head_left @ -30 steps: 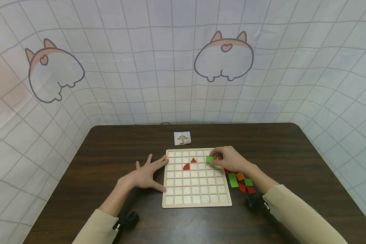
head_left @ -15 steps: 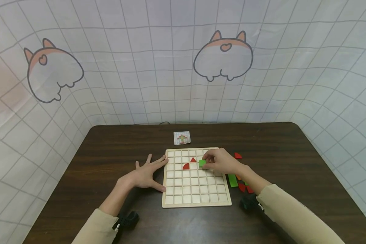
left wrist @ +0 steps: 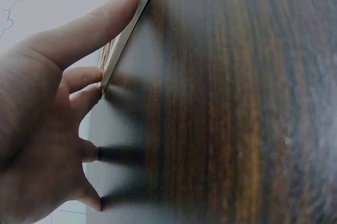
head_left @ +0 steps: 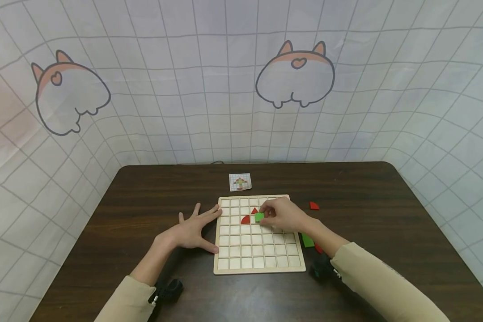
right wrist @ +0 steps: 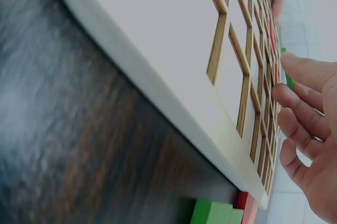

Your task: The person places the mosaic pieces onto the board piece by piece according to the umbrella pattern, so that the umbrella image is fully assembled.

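A pale wooden grid board (head_left: 235, 250) lies on the dark table. My left hand (head_left: 191, 230) is spread at its left edge, thumb and fingertips against the rim; the left wrist view shows the thumb (left wrist: 100, 27) on the edge. My right hand (head_left: 285, 215) pinches a green square block (head_left: 259, 217) between thumb and fingers, low over the upper middle of the board. Beside that block are a red triangle (head_left: 255, 210) and a red quarter-circle (head_left: 245, 219) in grid cells. In the right wrist view the green block (right wrist: 289, 79) shows partly behind the thumb.
A small picture card (head_left: 240, 182) with a coloured pattern lies behind the board. To the board's right are a red quarter-circle piece (head_left: 314, 205) and a green block (head_left: 307, 240), with other pieces partly hidden under the right forearm. A gridded curtain (head_left: 209, 112) stands behind the table.
My right hand has carried the green square block leftward across the board, up to the red pieces. The left hand has stayed at the board's left edge.
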`<state>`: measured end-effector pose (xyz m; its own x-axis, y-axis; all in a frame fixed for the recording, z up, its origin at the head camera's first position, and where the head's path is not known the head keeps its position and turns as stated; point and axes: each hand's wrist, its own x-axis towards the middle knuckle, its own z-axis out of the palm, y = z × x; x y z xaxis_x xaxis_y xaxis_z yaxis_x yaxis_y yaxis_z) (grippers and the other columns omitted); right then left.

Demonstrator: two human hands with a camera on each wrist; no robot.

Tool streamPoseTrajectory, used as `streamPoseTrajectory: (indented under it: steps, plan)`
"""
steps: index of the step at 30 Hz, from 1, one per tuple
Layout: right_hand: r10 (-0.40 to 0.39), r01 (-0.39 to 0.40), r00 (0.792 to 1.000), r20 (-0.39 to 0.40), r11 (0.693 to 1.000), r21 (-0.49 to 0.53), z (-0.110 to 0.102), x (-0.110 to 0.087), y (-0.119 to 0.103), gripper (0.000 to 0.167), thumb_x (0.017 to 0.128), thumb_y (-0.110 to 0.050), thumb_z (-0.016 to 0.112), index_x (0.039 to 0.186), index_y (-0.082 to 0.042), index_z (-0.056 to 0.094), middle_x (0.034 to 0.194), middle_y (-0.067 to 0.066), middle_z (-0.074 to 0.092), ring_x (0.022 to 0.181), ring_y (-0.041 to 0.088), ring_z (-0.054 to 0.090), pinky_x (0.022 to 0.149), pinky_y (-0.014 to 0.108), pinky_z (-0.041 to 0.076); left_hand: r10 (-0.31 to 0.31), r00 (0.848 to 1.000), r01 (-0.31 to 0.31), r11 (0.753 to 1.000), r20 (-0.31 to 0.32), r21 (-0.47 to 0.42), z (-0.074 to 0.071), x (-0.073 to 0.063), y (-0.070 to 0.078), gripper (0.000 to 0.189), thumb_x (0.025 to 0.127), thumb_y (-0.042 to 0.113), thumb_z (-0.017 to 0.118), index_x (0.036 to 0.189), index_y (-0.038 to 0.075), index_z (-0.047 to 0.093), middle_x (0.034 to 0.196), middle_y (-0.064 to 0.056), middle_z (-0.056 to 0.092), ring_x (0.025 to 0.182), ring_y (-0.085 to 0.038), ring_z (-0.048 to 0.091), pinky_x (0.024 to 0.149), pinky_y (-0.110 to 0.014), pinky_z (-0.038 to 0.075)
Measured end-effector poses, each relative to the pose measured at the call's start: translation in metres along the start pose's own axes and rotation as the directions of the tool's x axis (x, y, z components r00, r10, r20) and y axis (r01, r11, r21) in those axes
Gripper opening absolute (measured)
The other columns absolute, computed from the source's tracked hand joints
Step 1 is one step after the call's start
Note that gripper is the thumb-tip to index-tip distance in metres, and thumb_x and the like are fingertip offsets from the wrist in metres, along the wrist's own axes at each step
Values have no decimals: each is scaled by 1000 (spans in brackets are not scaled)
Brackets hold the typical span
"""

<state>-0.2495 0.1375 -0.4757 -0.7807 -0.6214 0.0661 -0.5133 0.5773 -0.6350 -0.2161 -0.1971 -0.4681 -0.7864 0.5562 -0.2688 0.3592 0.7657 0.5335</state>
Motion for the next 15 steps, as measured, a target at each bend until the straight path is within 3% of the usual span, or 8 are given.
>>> streamPoseTrajectory:
  steps: [15]
  plan:
    - [-42,40,999,-29,996,-79,9,8,-3,20,91,-19,82,106,-9,74,81,-11,63,70,4,55,69,27,50,-10,1000,10,1000,1,3,1,2,1,112,79,53,87,166,19,24,172,-5,9,152,-47,-14,101,-84,-12]
